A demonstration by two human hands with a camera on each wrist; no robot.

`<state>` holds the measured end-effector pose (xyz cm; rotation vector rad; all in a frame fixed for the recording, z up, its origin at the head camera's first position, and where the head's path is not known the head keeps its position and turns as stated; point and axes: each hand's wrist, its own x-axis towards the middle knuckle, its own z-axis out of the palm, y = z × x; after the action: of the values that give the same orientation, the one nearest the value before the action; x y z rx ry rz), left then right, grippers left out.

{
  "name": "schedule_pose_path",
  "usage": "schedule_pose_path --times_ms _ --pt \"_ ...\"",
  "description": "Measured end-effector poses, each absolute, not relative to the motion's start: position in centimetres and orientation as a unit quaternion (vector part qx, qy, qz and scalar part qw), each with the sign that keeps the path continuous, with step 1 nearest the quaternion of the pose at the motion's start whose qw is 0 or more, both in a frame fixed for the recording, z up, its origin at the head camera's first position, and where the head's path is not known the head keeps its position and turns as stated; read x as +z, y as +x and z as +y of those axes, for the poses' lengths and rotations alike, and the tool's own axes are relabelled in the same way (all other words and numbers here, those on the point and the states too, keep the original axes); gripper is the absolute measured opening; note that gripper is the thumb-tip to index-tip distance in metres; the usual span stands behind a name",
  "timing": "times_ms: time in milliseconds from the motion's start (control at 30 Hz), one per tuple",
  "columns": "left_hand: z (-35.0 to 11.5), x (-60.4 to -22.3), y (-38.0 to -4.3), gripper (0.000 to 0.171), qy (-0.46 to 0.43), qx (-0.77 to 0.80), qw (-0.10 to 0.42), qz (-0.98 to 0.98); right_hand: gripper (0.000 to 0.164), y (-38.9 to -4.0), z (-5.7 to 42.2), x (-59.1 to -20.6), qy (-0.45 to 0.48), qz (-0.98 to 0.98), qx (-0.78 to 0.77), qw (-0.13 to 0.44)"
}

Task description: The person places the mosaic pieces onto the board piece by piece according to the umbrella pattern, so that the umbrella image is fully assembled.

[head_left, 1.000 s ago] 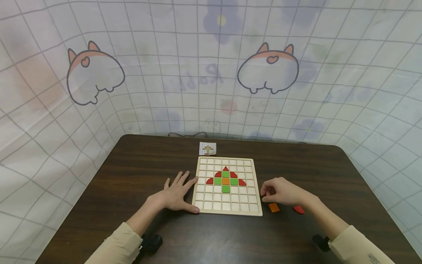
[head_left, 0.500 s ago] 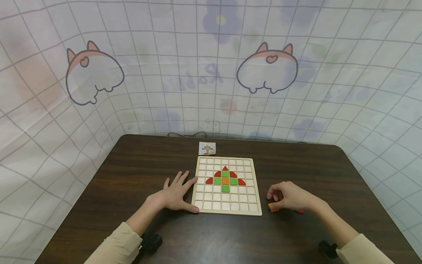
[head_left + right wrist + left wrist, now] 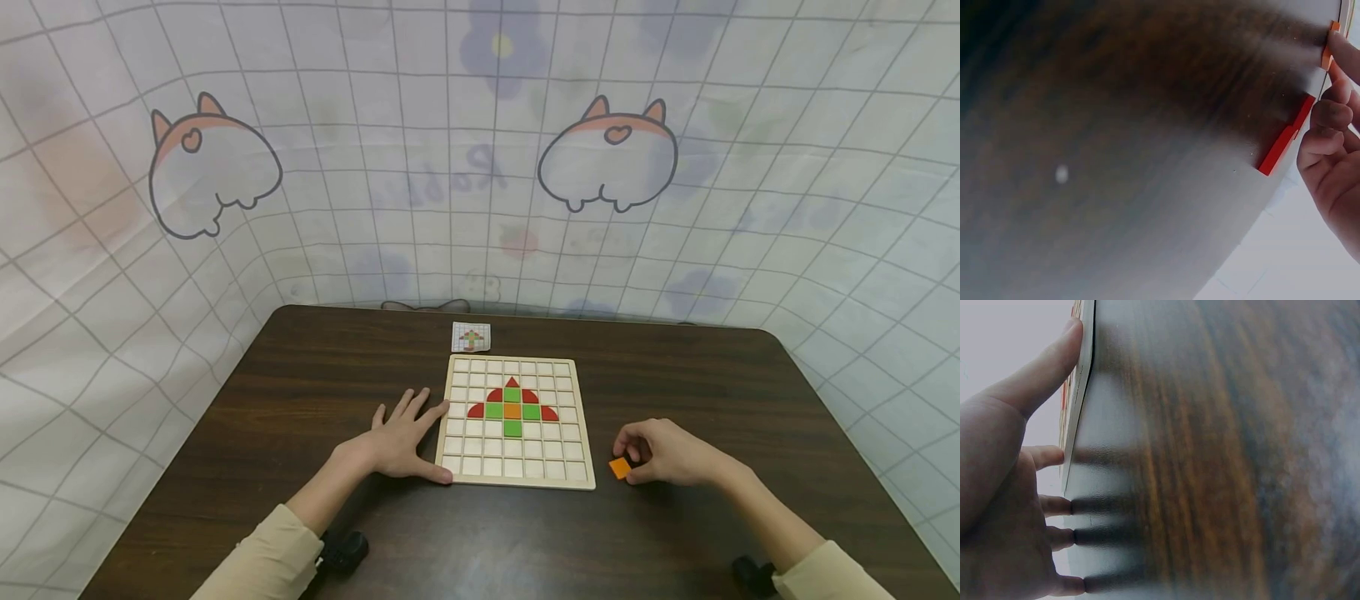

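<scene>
Beige left sleeve, matching right sleeve, rounded black device beside the left, similar black piece beside the right

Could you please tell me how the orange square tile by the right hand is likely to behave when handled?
The orange tile will probably stay stiff, as its edges look straight. It should be light, being thin and small beside the right hand. Flat and square, it would likely slide rather than roll if pushed.

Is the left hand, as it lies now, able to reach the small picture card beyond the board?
Probably yes: the picture card lies uncovered beyond the board, and nothing tall stands between it and the left hand.
</scene>
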<state>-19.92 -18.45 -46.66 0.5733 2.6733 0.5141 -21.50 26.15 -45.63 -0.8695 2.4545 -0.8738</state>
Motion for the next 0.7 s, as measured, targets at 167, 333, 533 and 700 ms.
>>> schedule_pose_path --times_ms 167,333,533,700 --pt "-18.48 -46.58 -19.87 0.113 0.205 0.184 0.179 0.945 0.024 -21.51 26.19 -45.75 -0.304 0.879 -0.310 0.198" --pt "-18.50 -46.56 -19.86 0.113 0.205 0.184 0.179 0.945 0.022 -21.56 26.09 -45.95 -0.306 0.882 -0.302 0.193" --pt "-18.55 -46.61 -19.84 0.113 0.203 0.186 0.180 0.944 0.021 -21.55 25.91 -46.17 -0.322 0.886 -0.286 0.171" --pt "-18.58 -46.68 -19.88 0.113 0.201 0.181 0.181 0.945 0.018 -21.58 25.88 -46.36 -0.340 0.886 -0.275 0.154"
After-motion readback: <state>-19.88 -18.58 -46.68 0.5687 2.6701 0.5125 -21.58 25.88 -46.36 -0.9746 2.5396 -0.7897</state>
